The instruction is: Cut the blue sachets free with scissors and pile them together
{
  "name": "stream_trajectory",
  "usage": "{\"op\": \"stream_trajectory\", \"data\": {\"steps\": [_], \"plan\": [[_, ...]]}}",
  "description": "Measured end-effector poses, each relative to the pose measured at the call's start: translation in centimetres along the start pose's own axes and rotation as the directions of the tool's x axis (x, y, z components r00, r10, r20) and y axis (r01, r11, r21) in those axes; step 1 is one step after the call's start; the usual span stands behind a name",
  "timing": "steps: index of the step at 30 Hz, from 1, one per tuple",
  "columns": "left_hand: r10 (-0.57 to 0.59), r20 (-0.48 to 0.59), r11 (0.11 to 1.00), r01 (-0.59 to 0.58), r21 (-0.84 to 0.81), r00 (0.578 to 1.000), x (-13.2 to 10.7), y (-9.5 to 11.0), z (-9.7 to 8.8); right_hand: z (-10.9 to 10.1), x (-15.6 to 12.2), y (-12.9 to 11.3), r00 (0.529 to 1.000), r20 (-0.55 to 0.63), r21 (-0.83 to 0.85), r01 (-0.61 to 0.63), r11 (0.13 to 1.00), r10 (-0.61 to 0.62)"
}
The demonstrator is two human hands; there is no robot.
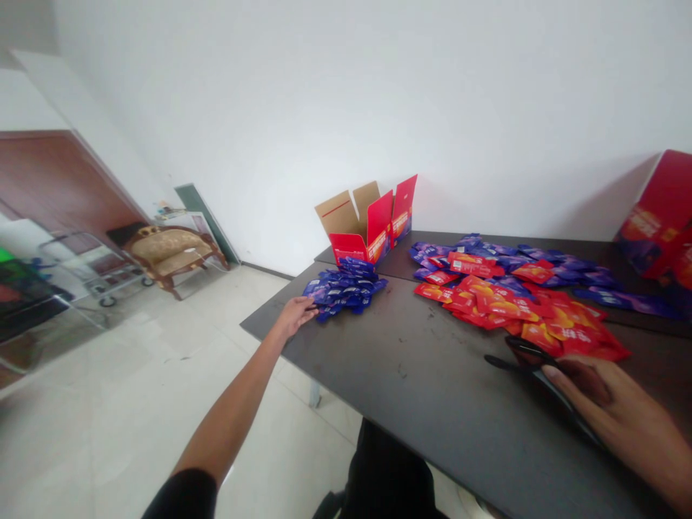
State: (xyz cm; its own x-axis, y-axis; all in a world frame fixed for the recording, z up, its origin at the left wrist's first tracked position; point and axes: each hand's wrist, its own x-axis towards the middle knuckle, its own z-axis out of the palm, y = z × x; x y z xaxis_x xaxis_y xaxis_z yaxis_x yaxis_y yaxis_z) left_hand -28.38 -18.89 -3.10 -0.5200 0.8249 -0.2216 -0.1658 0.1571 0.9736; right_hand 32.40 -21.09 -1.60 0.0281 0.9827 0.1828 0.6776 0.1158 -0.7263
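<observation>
My left hand (pixel 298 316) reaches to the left edge of the table, its fingers stretched out against the near-left side of a pile of blue-purple packets (pixel 346 292). It does not grip any of them. My right hand (pixel 610 407) is closed around a thin black item with looped ends and a greyish strip (pixel 530 353); its exact kind is unclear. Just beyond that item lies a heap of red-orange packets (pixel 562 324). More blue-purple packets (pixel 562 267) are spread behind the heap, with a few red ones among them.
Open red cardboard boxes (pixel 354 249) stand behind the left pile, flaps up. Another red box (pixel 657 223) sits at the far right. The dark table (pixel 400 360) stands along a white wall. Across the floor are a wooden settee (pixel 173 252) and a wheeled cart (pixel 102 274).
</observation>
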Motion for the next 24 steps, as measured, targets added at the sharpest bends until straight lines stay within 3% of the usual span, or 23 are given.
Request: {"op": "stream_trajectory", "data": {"steps": [3, 7, 11, 15, 19, 21, 22, 24], "plan": [[0.034, -0.026, 0.952, -0.024, 0.306, 0.999, -0.4, 0.2, -0.7, 0.1, 0.0, 0.4, 0.999, 0.011, -0.01, 0.036, 0.999, -0.036], [0.146, -0.02, 0.803, -0.107, 0.587, 0.989, -1.1, 0.9, -1.3, 0.3, -0.1, 1.0, 0.995, -0.012, -0.016, 0.098, 0.995, -0.099], [0.316, -0.022, 0.67, -0.207, 0.713, 0.948, -2.2, 1.4, -1.9, 0.7, 0.2, 2.0, 0.989, -0.01, -0.018, 0.151, 0.988, -0.151], [0.495, -0.006, 0.567, -0.318, 0.76, 0.869, -4.8, 1.0, -1.4, 1.0, 0.1, 2.1, 0.974, -0.032, -0.033, 0.224, 0.974, -0.225], [0.613, 0.059, 0.498, -0.444, 0.744, 0.788, -10.7, -1.0, 1.6, 0.9, -0.9, 0.4, 0.944, -0.021, 0.009, 0.331, 0.944, -0.33], [0.635, 0.21, 0.433, -0.567, 0.701, 0.744, -14.4, -2.1, 4.1, 0.9, -1.3, -0.5, 0.936, 0.029, 0.03, 0.35, 0.936, -0.35], [0.633, 0.346, 0.376, -0.666, 0.644, 0.692, -16.1, -2.4, 5.6, 0.9, -1.4, -0.8, 0.932, 0.039, 0.041, 0.36, 0.932, -0.362], [0.578, 0.607, 0.253, -0.827, 0.502, 0.545, -18.8, -2.7, 9.4, 1.1, -1.7, -1.1, 0.929, 0.074, 0.059, 0.36, 0.931, -0.363]]}}
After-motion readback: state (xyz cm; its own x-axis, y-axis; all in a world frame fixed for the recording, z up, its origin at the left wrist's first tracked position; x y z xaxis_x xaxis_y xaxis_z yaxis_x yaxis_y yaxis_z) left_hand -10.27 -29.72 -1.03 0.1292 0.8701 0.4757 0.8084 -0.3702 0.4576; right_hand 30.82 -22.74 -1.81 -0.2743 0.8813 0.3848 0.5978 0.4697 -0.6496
